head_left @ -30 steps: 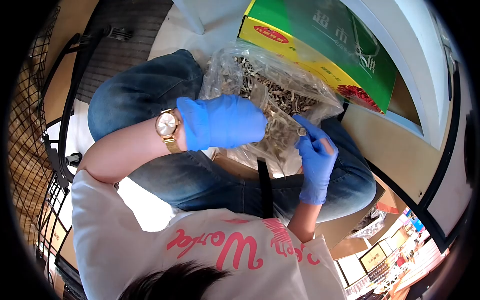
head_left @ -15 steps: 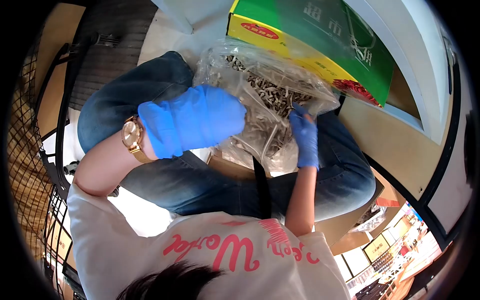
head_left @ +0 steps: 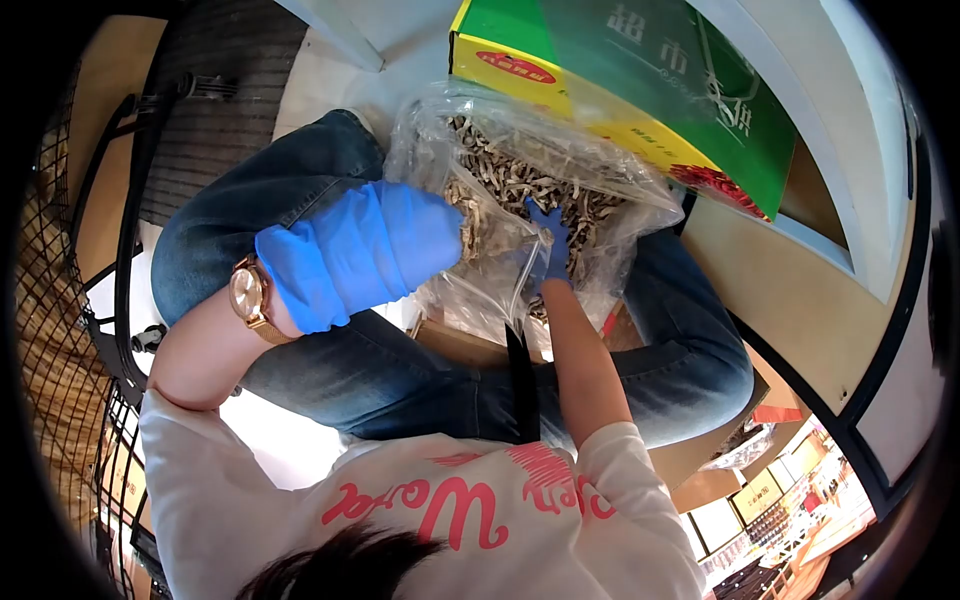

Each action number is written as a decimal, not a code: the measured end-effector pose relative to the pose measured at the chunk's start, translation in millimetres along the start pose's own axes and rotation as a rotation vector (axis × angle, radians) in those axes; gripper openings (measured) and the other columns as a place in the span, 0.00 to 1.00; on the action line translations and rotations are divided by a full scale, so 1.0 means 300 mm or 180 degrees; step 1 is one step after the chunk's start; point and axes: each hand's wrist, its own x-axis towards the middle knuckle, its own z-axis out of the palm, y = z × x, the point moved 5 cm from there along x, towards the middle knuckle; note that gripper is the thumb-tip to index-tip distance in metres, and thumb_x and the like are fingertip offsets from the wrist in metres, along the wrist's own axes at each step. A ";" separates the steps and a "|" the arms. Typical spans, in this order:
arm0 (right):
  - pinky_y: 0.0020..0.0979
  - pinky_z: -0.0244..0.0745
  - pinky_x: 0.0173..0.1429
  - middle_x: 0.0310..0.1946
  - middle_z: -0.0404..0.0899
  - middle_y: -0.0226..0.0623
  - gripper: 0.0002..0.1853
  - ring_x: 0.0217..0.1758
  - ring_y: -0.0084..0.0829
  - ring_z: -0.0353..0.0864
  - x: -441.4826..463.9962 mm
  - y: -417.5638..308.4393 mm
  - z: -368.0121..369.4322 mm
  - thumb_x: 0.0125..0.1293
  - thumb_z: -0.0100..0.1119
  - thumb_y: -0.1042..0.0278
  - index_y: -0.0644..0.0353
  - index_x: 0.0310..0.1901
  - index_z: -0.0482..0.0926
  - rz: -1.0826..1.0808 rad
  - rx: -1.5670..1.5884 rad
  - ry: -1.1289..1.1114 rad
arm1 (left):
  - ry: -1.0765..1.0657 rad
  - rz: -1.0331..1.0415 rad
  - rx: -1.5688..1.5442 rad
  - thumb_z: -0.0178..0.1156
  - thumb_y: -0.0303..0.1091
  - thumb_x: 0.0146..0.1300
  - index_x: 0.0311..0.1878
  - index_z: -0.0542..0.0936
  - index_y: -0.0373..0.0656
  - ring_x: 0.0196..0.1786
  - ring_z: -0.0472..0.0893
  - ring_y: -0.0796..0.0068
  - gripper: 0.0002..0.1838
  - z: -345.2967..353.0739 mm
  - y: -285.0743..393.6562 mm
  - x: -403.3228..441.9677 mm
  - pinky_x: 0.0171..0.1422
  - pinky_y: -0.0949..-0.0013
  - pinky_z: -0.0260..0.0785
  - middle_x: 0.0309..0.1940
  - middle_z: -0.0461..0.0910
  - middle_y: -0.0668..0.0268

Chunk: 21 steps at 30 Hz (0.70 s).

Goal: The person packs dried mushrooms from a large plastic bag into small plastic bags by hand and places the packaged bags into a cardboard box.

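Observation:
My left hand [head_left: 400, 240], in a blue glove with a watch at the wrist, is curled at the left edge of a small clear zip bag [head_left: 505, 280]; its fingertips are hidden beneath it. Dried brown strips [head_left: 500, 175] fill a large clear plastic bag [head_left: 645, 195] between my knees. My right hand [head_left: 546, 235], also gloved in blue, is down among the strips, palm down with its fingers apart. The small bag's zip edge runs beside the right wrist, and clear plastic partly covers that hand.
A green and yellow box [head_left: 620, 80] stands just beyond the large bag. Cardboard [head_left: 460, 343] shows beneath the bag. A black wire rack [head_left: 60, 350] is at the left, and a light wooden panel [head_left: 790, 300] with a black edge at the right.
My left hand has moved left with the small bag's edge. My right hand has let go of the zip edge and moved left into the strips, its fingers now spread.

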 end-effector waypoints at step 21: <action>0.30 0.73 0.51 0.56 0.66 0.42 0.42 0.49 0.31 0.74 -0.128 -0.152 -0.145 0.39 0.78 0.67 0.48 0.62 0.72 0.0292 0.0413 0.0379 | 0.0694 -0.0573 0.0960 0.66 0.33 0.45 0.32 0.82 0.47 0.60 0.69 0.61 0.09 -0.065 -0.056 0.131 0.57 0.59 0.68 0.60 0.70 0.68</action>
